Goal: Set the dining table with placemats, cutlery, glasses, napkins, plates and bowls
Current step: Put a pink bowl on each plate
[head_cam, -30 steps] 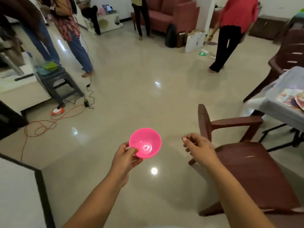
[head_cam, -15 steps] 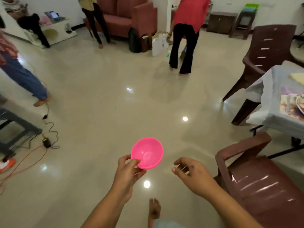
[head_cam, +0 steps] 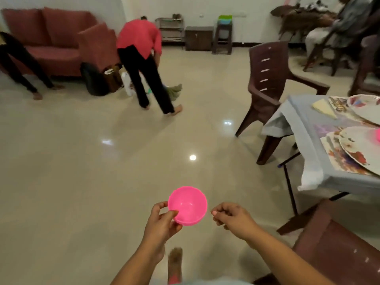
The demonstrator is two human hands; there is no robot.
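My left hand (head_cam: pixel 162 221) pinches the near rim of a small pink plastic bowl (head_cam: pixel 188 204), held level above the floor. Just right of the bowl, my right hand (head_cam: pixel 230 217) hangs with loosely curled fingers and holds nothing. At the right edge stands the dining table (head_cam: pixel 304 128) under a pale blue cloth. On it lie printed placemats (head_cam: pixel 339 157), two patterned plates (head_cam: pixel 355 145), a folded cream napkin (head_cam: pixel 323 109) and part of another pink bowl (head_cam: pixel 378 135) at the frame edge.
A brown plastic chair (head_cam: pixel 267 83) stands at the table's far corner and another (head_cam: pixel 339 254) at the near right. A person in a red top (head_cam: pixel 141 64) bends over mid-floor. A red sofa (head_cam: pixel 51 42) is at the back left. A seated person (head_cam: pixel 329 27) is at the back right.
My view has swung right and the table has come closer into view. The bowl stays pinched in my left hand, and my right hand has drawn nearer to it.
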